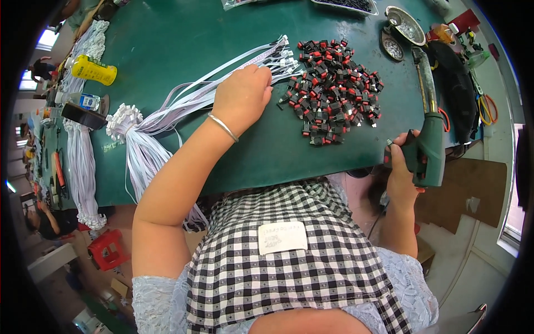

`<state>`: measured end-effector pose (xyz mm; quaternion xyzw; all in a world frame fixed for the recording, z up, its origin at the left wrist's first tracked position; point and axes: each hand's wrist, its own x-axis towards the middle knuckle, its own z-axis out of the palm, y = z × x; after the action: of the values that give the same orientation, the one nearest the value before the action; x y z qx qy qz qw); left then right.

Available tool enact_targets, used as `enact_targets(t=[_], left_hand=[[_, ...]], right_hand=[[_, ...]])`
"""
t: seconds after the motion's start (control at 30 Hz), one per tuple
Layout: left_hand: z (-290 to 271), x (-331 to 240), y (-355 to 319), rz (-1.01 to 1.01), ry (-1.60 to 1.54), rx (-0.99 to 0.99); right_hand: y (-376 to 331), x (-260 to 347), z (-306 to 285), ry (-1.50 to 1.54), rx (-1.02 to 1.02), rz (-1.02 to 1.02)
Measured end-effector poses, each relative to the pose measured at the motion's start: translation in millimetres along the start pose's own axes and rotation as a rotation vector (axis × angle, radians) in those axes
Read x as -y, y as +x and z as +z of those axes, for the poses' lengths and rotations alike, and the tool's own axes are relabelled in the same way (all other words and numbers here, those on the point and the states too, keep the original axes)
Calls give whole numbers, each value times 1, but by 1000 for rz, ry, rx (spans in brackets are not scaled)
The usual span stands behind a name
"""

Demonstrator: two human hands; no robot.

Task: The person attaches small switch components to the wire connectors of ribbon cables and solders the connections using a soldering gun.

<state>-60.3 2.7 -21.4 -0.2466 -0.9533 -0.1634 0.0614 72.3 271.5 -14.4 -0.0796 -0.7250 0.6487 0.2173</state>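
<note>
My left hand (243, 96), a bangle at its wrist, is closed over a spread bundle of white flat cables (189, 100) near their connector ends. Its fingertips are turned away, so their exact hold is hidden. At the table's right front edge, my right hand (401, 172) is closed at a green soldering gun (431, 150) with a long metal barrel. Some of its fingers are hidden by the gun. A small dark and red part shows by the thumb. Between the hands lies a pile of small black and red switches (334, 89).
A yellow bottle (94, 69), a clear bottle (89, 101) and another hanging cable bundle (82, 172) are at the left. Metal dishes (405, 25), a black bag-like object (453, 83) and orange-handled scissors (488, 108) sit at the right. A tray of black parts (347, 5) stands at the far edge.
</note>
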Motion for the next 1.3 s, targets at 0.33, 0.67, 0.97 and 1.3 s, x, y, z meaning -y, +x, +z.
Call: enact_targets(t=[0.33,0.67,0.97,1.3], left_hand=[[-4,7,-1,7,-125,-5],[-19,17,3,120,-207,259],[-29,8,5,-18,-382,340],[-12,3,26,-213,-376,452]], right_hand=[[-2,-5,1,170,-32,120],[-6,-5,2,180,-83,164],[-7,-5,4,221,-63,136],[-10,0,4,259,-29,172]])
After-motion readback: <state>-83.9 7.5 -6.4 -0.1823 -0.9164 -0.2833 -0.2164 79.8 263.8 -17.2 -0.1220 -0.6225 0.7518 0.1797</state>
